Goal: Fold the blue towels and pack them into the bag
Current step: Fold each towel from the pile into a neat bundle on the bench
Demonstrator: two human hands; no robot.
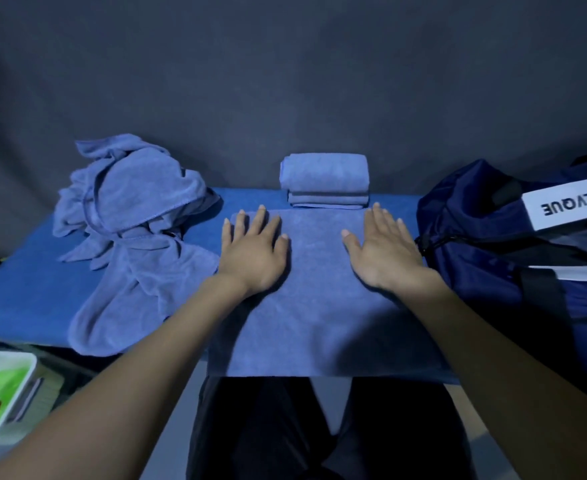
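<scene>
Surface: we see a blue table point(25, 289) before a grey backdrop point(285, 81).
Hands: our left hand point(254, 251) and right hand point(382, 251) lie flat, fingers straight, on the spread towel point(313, 306).
Cut off: bag point(493, 254) at 3 o'clock.

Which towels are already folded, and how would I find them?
Start at the blue-covered table and look to its far edge, in the middle. There sits a neat stack of folded blue towels, just beyond the flat blue towel. Unlike the crumpled heap of blue towels, it is tidy and square.
</scene>
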